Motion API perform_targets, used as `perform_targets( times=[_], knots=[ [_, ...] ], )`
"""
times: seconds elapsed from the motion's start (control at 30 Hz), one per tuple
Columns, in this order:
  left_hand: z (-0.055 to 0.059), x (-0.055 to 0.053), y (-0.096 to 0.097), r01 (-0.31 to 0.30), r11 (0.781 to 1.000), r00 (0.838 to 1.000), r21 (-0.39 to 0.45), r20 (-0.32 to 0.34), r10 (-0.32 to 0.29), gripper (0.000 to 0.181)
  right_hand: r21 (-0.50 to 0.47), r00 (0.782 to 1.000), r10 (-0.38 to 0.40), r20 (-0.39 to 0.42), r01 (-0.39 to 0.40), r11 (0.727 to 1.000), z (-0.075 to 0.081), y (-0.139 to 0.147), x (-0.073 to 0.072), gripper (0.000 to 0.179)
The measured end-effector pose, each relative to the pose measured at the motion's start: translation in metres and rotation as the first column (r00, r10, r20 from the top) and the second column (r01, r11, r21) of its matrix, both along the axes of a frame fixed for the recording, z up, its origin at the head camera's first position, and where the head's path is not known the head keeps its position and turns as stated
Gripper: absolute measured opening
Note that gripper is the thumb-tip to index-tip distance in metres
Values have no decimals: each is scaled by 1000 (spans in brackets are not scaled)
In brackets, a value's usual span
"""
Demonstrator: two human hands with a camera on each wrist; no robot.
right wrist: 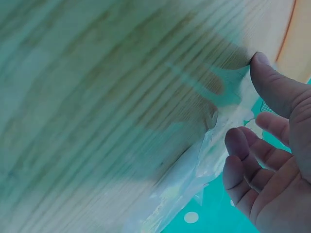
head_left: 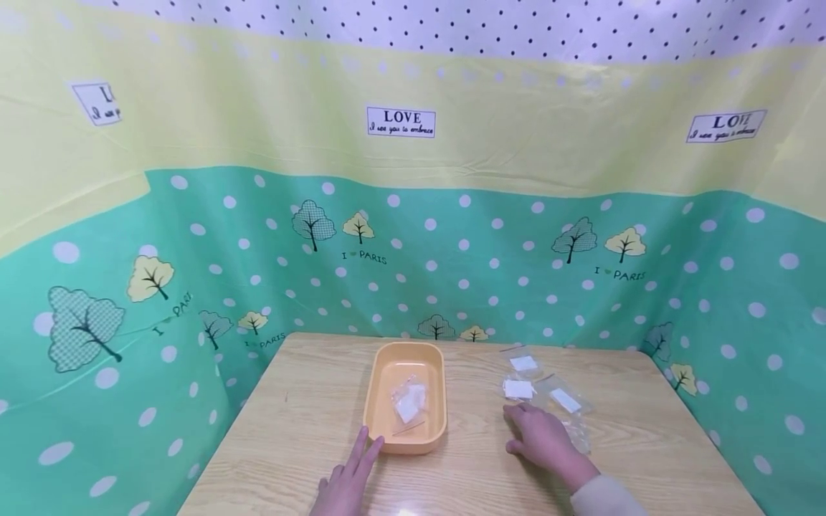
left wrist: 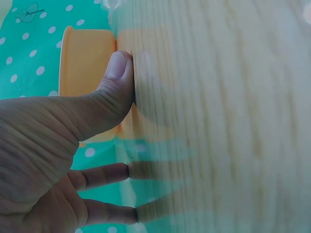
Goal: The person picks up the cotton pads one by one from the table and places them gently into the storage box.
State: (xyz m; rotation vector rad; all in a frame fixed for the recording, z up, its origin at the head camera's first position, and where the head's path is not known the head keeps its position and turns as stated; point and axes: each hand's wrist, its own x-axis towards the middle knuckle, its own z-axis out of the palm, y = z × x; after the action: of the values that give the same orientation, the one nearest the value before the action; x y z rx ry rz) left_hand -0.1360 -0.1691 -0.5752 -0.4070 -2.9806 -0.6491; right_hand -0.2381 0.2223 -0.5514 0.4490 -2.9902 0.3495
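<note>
An orange rectangular tray (head_left: 373, 387) stands on the table, with clear plastic bags (head_left: 409, 403) holding white pieces inside it. My left hand (head_left: 345, 479) is at the tray's near left corner, fingers extended; the left wrist view shows thumb and fingertips down at the tabletop. Whether they touch the tray I cannot tell. To the right, my right hand (head_left: 542, 438) hovers low among small clear bags with white inserts, including one bag (head_left: 518, 389) just beyond its fingertips and another bag (head_left: 566, 400) beside it. Its fingers bend loosely and the thumb stands apart, holding nothing visible.
Farther back lies another small bag (head_left: 523, 363), and clear plastic (head_left: 578, 436) shows partly behind the right hand. A green and yellow printed curtain (head_left: 413, 265) surrounds the wooden table (head_left: 290, 416) at the back and sides.
</note>
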Motion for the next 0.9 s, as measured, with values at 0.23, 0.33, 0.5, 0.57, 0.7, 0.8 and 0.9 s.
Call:
perform_targets(
  times=[0.23, 0.33, 0.5, 0.57, 0.7, 0.8, 0.9],
  knots=[
    [2, 1, 0, 6, 1000, 1000, 10, 2, -6, 140, 70, 995, -70, -68, 75, 995, -3, 3, -12, 79],
    [1, 1, 0, 9, 1000, 1000, 19, 1, -9, 140, 69, 990, -137, -36, 139, 988, -5, 5, -22, 82],
    [-1, 0, 0, 6, 1000, 1000, 26, 19, -7, 136, 58, 987, -159, 10, 158, 986, -2, 4, -37, 72],
    [-1, -1, 0, 5, 1000, 1000, 27, 29, -6, 136, 74, 990, -142, 2, 142, 987, -1, 0, -41, 52],
    [1, -2, 0, 9, 999, 998, 45, 55, -11, 132, 141, 995, -90, -51, 97, 985, 0, -13, -42, 20],
    [2, -3, 1, 28, 998, 997, 57, 76, -32, 127, 206, 993, -56, -102, 77, 976, -1, -23, -39, 26],
    [3, -5, 2, 37, 998, 995, 57, 92, -43, 129, 243, 990, -46, -135, 78, 967, -2, -29, -37, 26]
  ],
)
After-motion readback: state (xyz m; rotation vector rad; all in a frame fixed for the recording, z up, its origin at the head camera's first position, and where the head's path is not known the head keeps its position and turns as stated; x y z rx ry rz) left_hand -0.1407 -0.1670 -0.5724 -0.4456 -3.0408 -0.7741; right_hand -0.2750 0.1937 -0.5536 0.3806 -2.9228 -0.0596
